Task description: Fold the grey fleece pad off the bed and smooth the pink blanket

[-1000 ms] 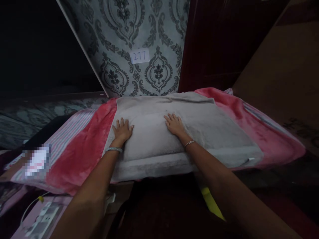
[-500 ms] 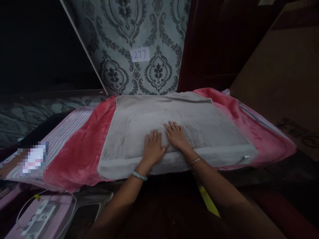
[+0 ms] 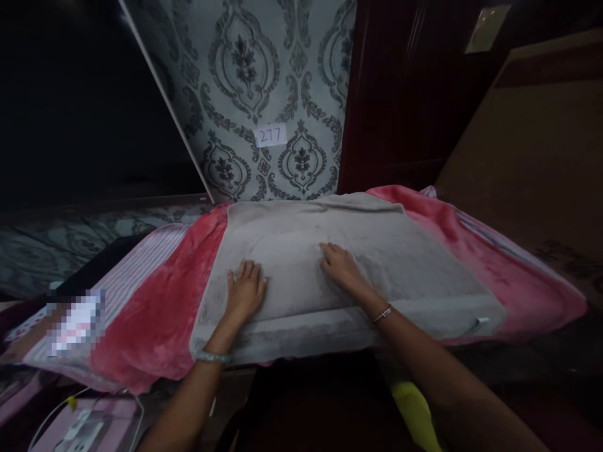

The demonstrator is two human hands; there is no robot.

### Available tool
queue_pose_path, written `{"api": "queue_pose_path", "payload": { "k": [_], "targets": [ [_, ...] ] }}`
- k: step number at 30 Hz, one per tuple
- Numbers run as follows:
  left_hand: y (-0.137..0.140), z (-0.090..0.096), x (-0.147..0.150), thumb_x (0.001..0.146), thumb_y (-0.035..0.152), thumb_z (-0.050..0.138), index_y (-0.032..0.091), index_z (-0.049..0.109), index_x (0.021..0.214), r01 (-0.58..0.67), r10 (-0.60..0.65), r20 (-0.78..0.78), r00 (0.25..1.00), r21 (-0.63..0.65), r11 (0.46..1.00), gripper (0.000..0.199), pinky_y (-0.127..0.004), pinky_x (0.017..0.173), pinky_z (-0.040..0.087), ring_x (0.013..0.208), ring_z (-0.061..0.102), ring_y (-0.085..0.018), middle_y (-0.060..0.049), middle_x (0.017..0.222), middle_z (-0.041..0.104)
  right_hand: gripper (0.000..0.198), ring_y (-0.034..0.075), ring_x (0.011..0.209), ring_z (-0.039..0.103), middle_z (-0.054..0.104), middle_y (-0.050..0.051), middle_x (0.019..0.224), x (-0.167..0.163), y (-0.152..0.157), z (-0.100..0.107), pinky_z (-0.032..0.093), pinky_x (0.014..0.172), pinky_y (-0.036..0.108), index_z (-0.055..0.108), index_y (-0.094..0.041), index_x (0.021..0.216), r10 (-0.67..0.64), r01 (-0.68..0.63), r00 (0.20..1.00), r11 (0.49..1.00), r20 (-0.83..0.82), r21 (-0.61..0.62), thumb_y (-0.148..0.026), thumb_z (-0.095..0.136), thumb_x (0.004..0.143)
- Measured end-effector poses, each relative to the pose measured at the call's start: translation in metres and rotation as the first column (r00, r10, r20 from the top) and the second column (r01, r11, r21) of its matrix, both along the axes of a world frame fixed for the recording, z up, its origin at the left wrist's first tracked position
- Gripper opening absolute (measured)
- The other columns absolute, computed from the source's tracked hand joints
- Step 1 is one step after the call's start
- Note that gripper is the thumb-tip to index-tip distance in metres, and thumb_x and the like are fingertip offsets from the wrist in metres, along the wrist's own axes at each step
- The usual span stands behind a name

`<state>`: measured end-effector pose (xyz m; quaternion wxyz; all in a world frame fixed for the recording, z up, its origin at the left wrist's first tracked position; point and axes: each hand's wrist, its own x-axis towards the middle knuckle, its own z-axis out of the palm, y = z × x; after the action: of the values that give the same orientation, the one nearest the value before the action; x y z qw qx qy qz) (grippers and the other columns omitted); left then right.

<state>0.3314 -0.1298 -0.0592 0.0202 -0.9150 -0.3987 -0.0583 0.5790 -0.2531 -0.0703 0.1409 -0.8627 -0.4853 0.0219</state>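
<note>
A grey plush cloth, like a towel [image 3: 282,289], lies spread over a pink fleece blanket [image 3: 160,314]. My left hand [image 3: 245,290] rests flat on the left part of the towel, fingers spread, a pale bangle at its wrist. Right of the middle, my right hand [image 3: 342,267] lies palm down on the same towel; its fingers are stretched out and a thin bracelet circles the wrist. Along the towel's back edge runs a low fold, and a small white tag shows at its front right corner. Neither hand grasps anything.
A large dark screen [image 3: 94,107] stands at the back left against patterned wallpaper. A cardboard box [image 3: 532,144] is on the right. Below left, a white power strip [image 3: 82,430] with a cable lies on a pink surface. A paper [image 3: 271,135] reading 277 hangs on the wall.
My left hand has slid left across the towel, away from my right hand. My right hand has shifted slightly right. The view has tilted a little upward.
</note>
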Motion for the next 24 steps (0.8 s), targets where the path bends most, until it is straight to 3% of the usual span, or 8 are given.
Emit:
{"api": "queue_pose_path", "payload": {
  "k": [4,9,14,18,24],
  "targets": [
    [0.026,0.02,0.067,0.104,0.035,0.035,0.014,0.039,0.159,0.106,-0.106,0.0,0.994,-0.075,0.992,0.06,-0.059,0.127,0.022,0.159,0.023,-0.029,-0.014,0.169,0.032,0.056,0.029,0.153,0.034,0.041,0.012,0.164,0.017,0.036,0.016,0.031,0.122,0.05,0.042,-0.021,0.16,-0.049,0.048,0.998,0.998,0.04,0.034,-0.033,0.037,0.105],
    [0.053,0.004,0.119,0.104,0.043,0.032,0.022,0.038,0.16,0.146,-0.151,-0.041,0.988,-0.116,0.983,0.06,-0.059,0.128,0.019,0.159,0.023,-0.028,-0.011,0.17,0.029,0.055,0.03,0.156,0.027,0.038,0.007,0.166,0.018,0.057,-0.008,0.023,0.124,0.057,0.043,-0.027,0.16,0.023,-0.023,0.995,1.0,0.095,0.006,-0.043,0.034,0.108],
    [0.081,-0.008,0.104,0.104,0.052,0.027,0.017,0.04,0.159,0.047,-0.051,-0.05,0.997,-0.095,0.994,0.066,-0.059,0.127,0.02,0.158,0.025,-0.03,-0.016,0.168,0.032,0.055,0.03,0.155,0.029,0.039,0.008,0.166,0.021,0.055,-0.025,0.022,0.123,0.057,0.044,-0.029,0.159,0.032,-0.036,0.992,0.999,0.119,0.026,-0.046,0.032,0.108],
    [0.103,0.0,0.075,0.105,0.047,0.024,0.019,0.039,0.16,-0.09,0.081,-0.069,0.994,-0.133,0.987,0.064,-0.063,0.122,0.029,0.157,0.027,-0.032,-0.015,0.169,0.03,0.056,0.03,0.155,0.03,0.039,0.008,0.166,0.022,0.057,-0.023,0.022,0.123,0.057,0.044,-0.029,0.159,0.029,-0.032,0.994,0.999,0.104,0.021,-0.047,0.032,0.108],
    [0.099,0.015,0.058,0.103,0.048,0.026,0.013,0.051,0.152,-0.184,0.181,-0.093,0.979,-0.024,0.983,0.065,-0.066,0.124,0.02,0.16,0.014,-0.038,-0.016,0.171,0.024,0.056,0.029,0.156,0.027,0.035,0.007,0.168,0.023,0.059,-0.012,0.021,0.124,0.056,0.043,-0.029,0.159,0.042,-0.042,0.998,0.999,0.041,0.012,-0.048,0.032,0.108]
  ]
}}
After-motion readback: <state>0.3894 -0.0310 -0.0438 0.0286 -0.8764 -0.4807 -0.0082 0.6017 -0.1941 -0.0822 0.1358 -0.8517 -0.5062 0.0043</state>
